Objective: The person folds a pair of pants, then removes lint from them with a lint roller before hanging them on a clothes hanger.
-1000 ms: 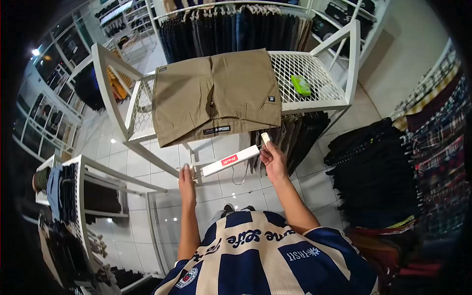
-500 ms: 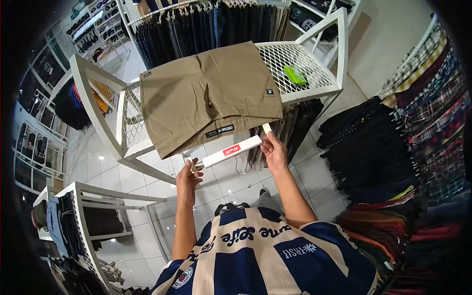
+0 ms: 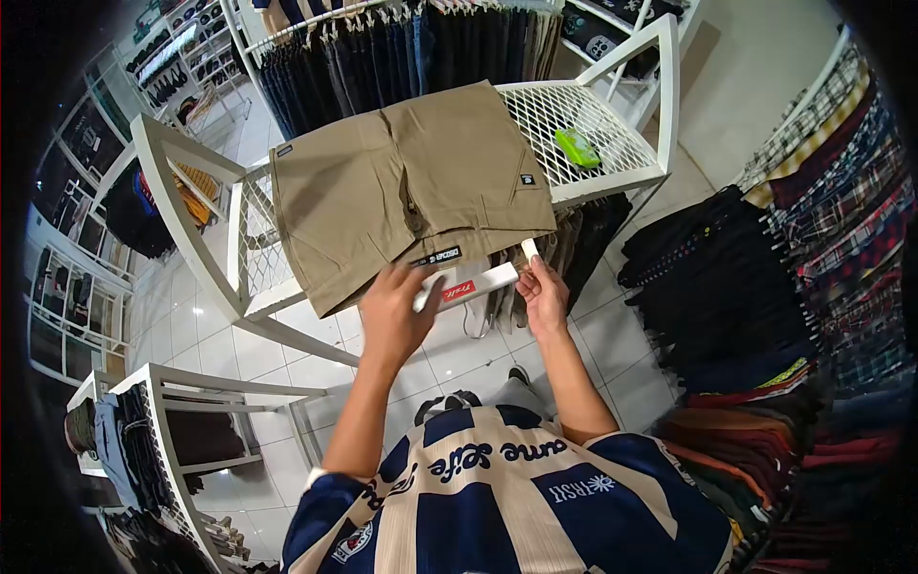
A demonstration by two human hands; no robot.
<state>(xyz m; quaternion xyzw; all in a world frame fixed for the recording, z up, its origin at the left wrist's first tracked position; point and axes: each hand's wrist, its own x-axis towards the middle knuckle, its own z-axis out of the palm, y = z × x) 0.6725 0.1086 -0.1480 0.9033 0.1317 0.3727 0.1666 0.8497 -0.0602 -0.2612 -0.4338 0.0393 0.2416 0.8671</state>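
While the right hand [image 3: 543,292] is pinching the clip at the right end of the white hanger [image 3: 470,286], the left hand [image 3: 397,311] is closing over its left part and hiding that end. The hanger is hovering just below the front edge of the khaki trousers [image 3: 411,187], which are lying folded on the white wire rack [image 3: 547,110]. A green packet [image 3: 579,148] is lying on the mesh beside them, and dark trousers [image 3: 585,234] are hanging beneath the rack, just behind the hands.
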